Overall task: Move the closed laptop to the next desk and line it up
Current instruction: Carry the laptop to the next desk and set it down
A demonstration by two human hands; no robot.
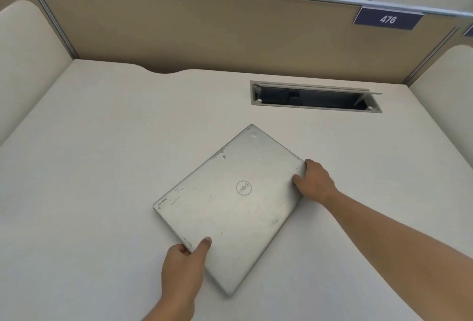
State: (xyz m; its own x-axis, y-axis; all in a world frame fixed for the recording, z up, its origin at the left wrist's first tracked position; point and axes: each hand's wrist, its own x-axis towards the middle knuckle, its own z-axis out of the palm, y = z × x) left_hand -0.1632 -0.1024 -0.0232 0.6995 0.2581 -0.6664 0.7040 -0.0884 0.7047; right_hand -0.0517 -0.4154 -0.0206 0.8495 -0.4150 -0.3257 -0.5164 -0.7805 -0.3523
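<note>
One closed silver laptop (230, 205) lies on the white desk (102, 154), gripped by two hands. The left hand (183, 269) pinches its near-left edge, thumb on top; the right hand (316, 182) clasps its right edge. Bare desktop surrounds it, with one open cable tray (316, 97) behind. Its long axis runs diagonally, far corner pointing toward the partition (204, 29).

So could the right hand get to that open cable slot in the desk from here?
Probably yes: the right hand grips the laptop, and only bare desk lies before the slot.
</note>
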